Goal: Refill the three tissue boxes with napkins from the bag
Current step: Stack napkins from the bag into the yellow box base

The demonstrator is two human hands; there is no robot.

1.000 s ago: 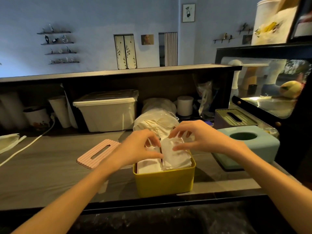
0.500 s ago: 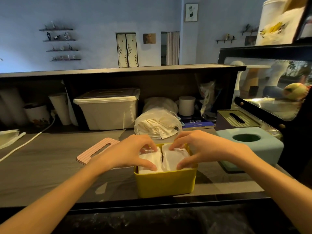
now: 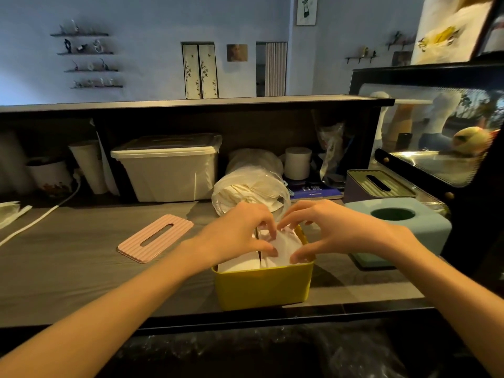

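counter (image 3: 81, 268) bears all items | bag (image 3: 245, 190) of napkins behind yellow box (image 3: 263, 289), near front edge | pink lid (image 3: 155, 238) lies to its left | left hand (image 3: 240, 234), right hand (image 3: 327, 233): fingers curled, pinching napkins (image 3: 283, 248) in box

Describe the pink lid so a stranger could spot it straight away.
Start at the long grey counter under the dark shelf. Left of the open yellow box that both hands are working in, the pink lid lies flat and alone on the bare surface. It is the only pink thing there: a ribbed rounded rectangle with one long slot through its middle.
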